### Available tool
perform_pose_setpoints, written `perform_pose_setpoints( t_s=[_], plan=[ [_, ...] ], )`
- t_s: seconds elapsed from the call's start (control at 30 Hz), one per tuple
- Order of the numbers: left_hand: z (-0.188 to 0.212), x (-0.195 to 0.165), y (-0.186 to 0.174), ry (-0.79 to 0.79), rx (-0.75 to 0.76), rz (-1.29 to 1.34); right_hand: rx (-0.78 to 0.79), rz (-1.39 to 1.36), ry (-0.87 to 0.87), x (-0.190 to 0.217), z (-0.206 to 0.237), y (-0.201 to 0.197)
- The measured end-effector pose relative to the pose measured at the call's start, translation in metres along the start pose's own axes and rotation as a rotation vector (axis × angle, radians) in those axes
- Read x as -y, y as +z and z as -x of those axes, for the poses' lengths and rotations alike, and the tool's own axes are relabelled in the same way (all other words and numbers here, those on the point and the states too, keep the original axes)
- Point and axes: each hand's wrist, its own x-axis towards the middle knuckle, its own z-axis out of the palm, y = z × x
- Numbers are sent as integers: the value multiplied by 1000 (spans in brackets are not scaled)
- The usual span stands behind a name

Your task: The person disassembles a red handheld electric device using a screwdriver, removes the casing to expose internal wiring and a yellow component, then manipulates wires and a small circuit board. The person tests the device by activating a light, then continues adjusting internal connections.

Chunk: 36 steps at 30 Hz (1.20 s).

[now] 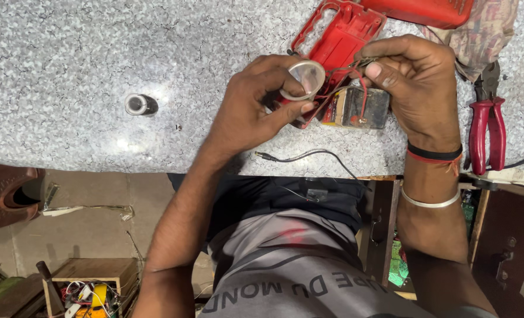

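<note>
— Speckled grey counter [97, 53], near edge: what have you got?

— My left hand [250, 112] is closed round a small round reflector cup [305, 79], thumb under it. My right hand [412, 82] pinches a bundle of thin wires [356, 73] above the grey battery block [356, 108], which lies just beside the open red casing [338, 38].

— How do I do that well?

— I reckon: keep the cup steady, hold the wires near their ends, don't tug the joints. Red pliers [488, 132] lie by the right edge; a black lead [309, 156] trails along the near edge.
</note>
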Motion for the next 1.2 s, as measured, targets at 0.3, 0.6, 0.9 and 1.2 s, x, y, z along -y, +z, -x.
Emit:
perform_pose_setpoints(
  t_s=[0.3, 0.6, 0.9, 1.2],
  plan=[
    [-19, 3, -23, -187, 164, 290, 77, -151, 10, -9, -4, -13],
    [-81, 7, -3, 94, 294, -5, -23, -158, -56, -22, -14, -17],
    [-106, 22, 8, -161, 493, 424, 26, -177, -233, -9, -25, -13],
    [-102, 30, -7, -122, 551, 480, 328, 192, -217, 13, -15, -19]
  ],
)
